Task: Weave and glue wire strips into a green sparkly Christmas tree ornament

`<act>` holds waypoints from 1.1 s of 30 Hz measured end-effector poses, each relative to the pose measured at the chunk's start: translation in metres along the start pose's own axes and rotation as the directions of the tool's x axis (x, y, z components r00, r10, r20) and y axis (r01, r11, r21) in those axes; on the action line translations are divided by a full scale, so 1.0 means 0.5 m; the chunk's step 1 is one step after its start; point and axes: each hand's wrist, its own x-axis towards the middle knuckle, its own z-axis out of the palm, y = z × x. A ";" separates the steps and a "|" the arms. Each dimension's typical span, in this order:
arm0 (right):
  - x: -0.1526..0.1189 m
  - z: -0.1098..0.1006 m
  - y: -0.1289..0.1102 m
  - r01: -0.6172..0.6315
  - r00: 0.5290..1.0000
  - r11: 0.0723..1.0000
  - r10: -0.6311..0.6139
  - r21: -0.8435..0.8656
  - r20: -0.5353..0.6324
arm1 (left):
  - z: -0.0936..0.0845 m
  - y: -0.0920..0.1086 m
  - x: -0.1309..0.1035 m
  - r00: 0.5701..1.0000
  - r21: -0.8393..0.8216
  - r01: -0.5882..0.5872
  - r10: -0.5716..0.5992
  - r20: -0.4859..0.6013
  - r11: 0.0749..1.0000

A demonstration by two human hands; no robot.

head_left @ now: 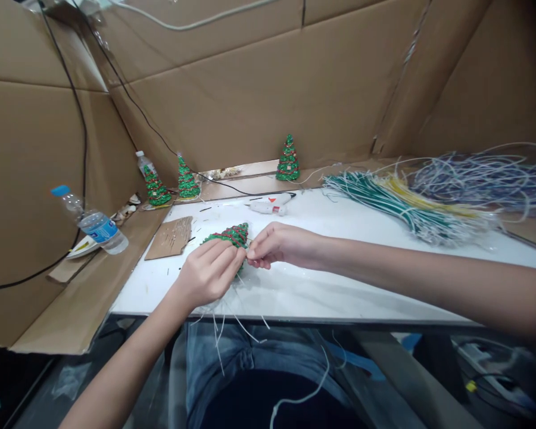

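Note:
A small green Christmas tree (238,234) with red strands lies tilted on the white table near its front edge. My left hand (212,271) is closed over it and hides much of it. Thin white strands (241,325) hang below this hand, past the table edge. My right hand (277,244) comes in from the right, its fingers pinched together beside the tree. The fingertips of both hands meet, or nearly so. Whatever the right fingers pinch is too small to make out.
Three more small trees stand at the back, one of them a green tree (288,159). A glue gun (268,207) lies behind my hands. Bundled green strands (375,199) cover the back right. A cardboard piece (168,238) and a water bottle (98,226) are left.

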 end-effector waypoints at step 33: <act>-0.047 0.018 0.018 0.352 0.725 -0.054 -0.616 -0.934 0.309 | -0.005 -0.010 0.023 0.900 -0.578 0.434 -0.359 0.247 0.691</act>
